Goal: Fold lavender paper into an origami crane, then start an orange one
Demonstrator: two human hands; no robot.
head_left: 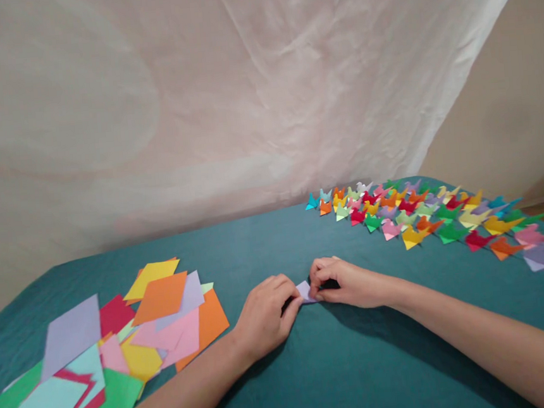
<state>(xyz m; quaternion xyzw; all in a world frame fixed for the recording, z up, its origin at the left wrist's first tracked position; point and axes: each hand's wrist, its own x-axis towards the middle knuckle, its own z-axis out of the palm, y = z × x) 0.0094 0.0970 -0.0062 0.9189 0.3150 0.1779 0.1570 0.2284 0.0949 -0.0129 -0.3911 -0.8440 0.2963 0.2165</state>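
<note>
A small lavender folded paper piece [305, 291] lies on the teal cloth-covered bench [344, 375], just short of its middle and straight ahead of the person at 12 o'clock. The left hand [266, 315] and the right hand [346, 283] meet on it from either side. From the left hand the piece sits at about 2 o'clock, right at the tips of the thumb and forefinger, which are closed together on its near-left edge. From the right hand it lies at 9 o'clock. That hand's fingers [317, 275] are curled down and pressed together on the right part of the paper, hiding much of it. The visible strip seems to run roughly from 9 to 3 o'clock, between the two hands, and neither hand is clearly nearer.

At 8 o'clock, well apart from the hands, a loose heap of flat coloured paper squares [135, 336] spreads over the bench. At 2 o'clock, rows of small folded paper figures in many colours [425, 216] run toward the right edge. A pale creased cloth backdrop [243, 92] hangs behind.
</note>
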